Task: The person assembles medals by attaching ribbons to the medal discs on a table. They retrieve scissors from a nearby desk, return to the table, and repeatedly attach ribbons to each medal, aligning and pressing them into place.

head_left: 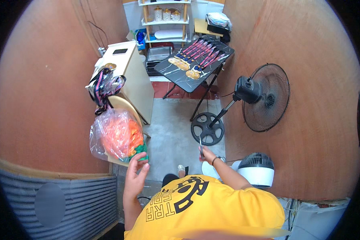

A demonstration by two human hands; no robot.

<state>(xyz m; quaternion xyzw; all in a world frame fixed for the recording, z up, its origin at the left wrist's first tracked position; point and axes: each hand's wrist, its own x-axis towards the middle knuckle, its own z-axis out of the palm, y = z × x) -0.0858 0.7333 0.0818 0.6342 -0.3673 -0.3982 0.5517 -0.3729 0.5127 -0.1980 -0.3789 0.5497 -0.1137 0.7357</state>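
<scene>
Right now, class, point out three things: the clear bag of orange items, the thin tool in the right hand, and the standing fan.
Clear bag [116, 138], head view, middle of its bulging side.
Thin tool [200, 145], head view, its shaft.
Standing fan [268, 98], head view, its grille.

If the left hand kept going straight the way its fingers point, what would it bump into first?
Most likely the clear plastic bag of orange stuff. The left hand points up and slightly left, with its fingertips already at the bag's green bottom corner. Depth is hard to judge, so I cannot tell if they touch.

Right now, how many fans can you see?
2: a black pedestal fan standing by the right wall, and a small white fan on the floor beside the right hand.
</scene>
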